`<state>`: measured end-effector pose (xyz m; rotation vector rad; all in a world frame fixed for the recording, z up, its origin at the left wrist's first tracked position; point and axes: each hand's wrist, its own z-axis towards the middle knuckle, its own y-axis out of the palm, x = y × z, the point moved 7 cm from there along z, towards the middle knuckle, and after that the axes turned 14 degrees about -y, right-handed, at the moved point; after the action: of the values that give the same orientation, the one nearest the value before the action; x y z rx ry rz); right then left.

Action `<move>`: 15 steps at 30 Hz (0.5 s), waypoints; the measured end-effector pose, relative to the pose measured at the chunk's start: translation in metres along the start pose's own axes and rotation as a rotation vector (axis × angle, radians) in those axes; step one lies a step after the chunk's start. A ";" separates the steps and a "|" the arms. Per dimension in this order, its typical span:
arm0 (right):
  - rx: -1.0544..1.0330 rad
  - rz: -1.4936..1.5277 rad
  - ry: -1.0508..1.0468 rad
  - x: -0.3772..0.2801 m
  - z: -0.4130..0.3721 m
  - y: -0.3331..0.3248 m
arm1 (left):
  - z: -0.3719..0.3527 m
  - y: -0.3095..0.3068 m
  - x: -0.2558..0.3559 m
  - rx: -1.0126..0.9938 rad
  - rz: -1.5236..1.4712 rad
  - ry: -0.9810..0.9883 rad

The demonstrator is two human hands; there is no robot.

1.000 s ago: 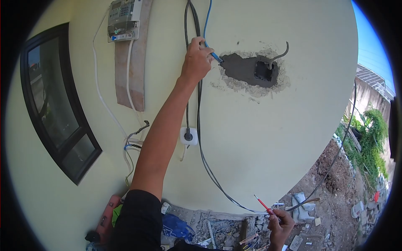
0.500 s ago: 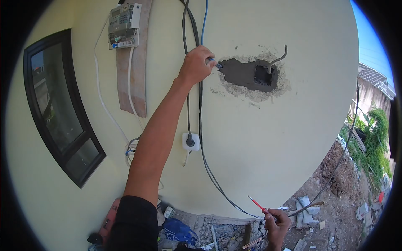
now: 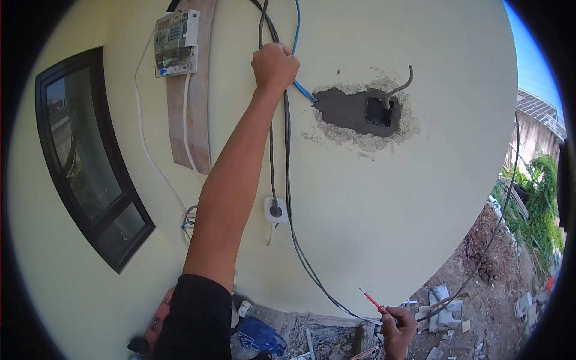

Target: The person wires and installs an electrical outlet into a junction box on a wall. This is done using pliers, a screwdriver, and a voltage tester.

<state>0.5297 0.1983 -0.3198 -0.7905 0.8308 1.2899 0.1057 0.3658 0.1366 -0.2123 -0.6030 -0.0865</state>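
Note:
My left hand [image 3: 275, 67] is a closed fist high against the wall. A blue cable [image 3: 305, 91] comes out beside the fist and runs to the left end of a dark mortar patch [image 3: 342, 109]. Black cables [image 3: 288, 156] pass behind the same fist; whether the fingers hold them too is hidden. Low at the right, my right hand [image 3: 399, 333] grips a slim red screwdriver [image 3: 372, 299], its tip pointing up and left. A black cable [image 3: 462, 288] runs past this hand. In the patch sits a square box opening [image 3: 378, 113] with a grey cable end [image 3: 402, 87] sticking out.
An electricity meter [image 3: 175, 43] hangs on a wooden board [image 3: 191, 126] at upper left. Below the fist is a wall socket [image 3: 276, 210] with a plug in it. A dark-framed window [image 3: 90, 150] is at left. Rubble and a blue bag [image 3: 259, 336] lie on the ground.
My left hand has moved up and left from the patch edge, exposing the blue cable's entry there. My right hand stays low with the screwdriver, shifted slightly. The view has tilted a little.

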 end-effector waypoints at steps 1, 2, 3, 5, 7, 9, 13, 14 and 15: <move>-0.002 0.000 0.001 0.000 0.001 0.001 | 0.001 0.001 -0.003 -0.054 -0.058 -0.038; -0.010 -0.008 -0.020 -0.002 0.004 0.005 | 0.001 0.002 -0.006 -0.107 -0.116 -0.075; -0.017 -0.015 -0.043 -0.004 0.007 0.009 | 0.000 0.001 -0.006 -0.105 -0.114 -0.074; -0.038 0.018 -0.042 -0.016 0.012 0.018 | -0.003 0.000 -0.010 -0.115 -0.190 -0.056; -0.052 0.057 -0.049 -0.027 0.015 0.025 | -0.003 0.000 -0.009 -0.100 -0.125 -0.032; -0.089 0.039 0.003 -0.031 0.014 0.028 | -0.006 0.003 -0.008 -0.089 -0.063 -0.007; -0.074 0.051 -0.011 -0.034 0.013 0.028 | 0.001 0.011 -0.019 -0.083 -0.047 -0.121; -0.062 0.076 0.008 -0.034 0.013 0.028 | 0.003 0.015 -0.026 -0.084 -0.048 -0.194; -0.050 0.099 0.029 -0.033 0.010 0.026 | 0.003 0.018 -0.028 -0.090 -0.046 -0.190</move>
<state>0.5018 0.1939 -0.2873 -0.8181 0.8726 1.3942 0.0835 0.3848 0.1197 -0.2962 -0.7938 -0.1387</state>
